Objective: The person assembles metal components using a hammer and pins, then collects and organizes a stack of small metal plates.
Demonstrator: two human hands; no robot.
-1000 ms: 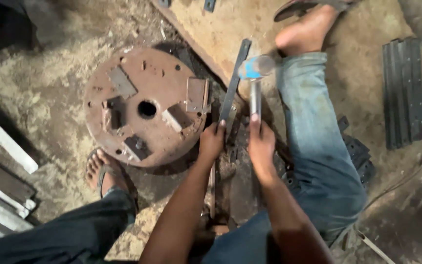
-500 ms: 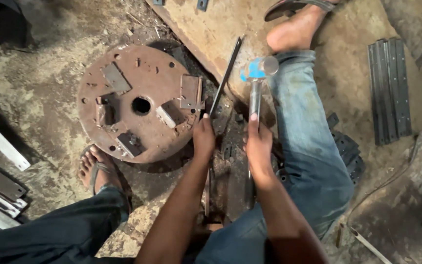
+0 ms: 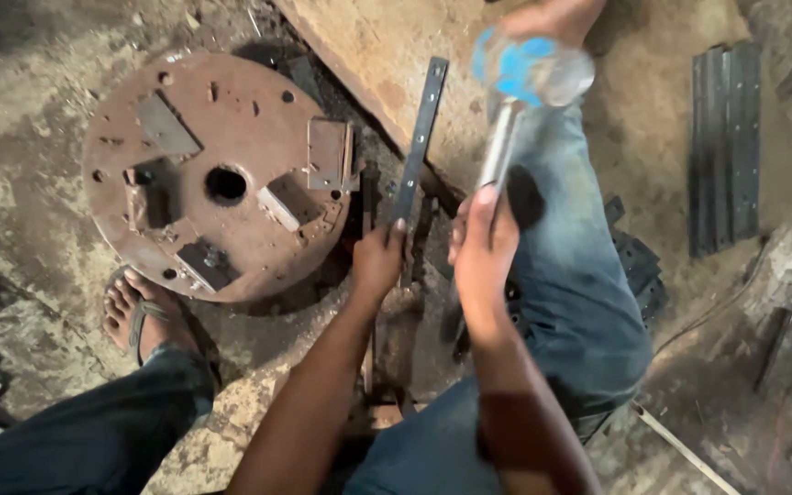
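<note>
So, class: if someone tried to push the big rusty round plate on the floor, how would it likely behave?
The round plate looks like thick rusted steel with blocks fixed on top, so probably heavy and rigid. Lying flat on the dirt floor, it would likely drag rather than roll or tip.

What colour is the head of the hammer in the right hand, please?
Blue and silvery grey, though motion-blurred; the hammer head shows only in the head view, held by the right hand.
</note>
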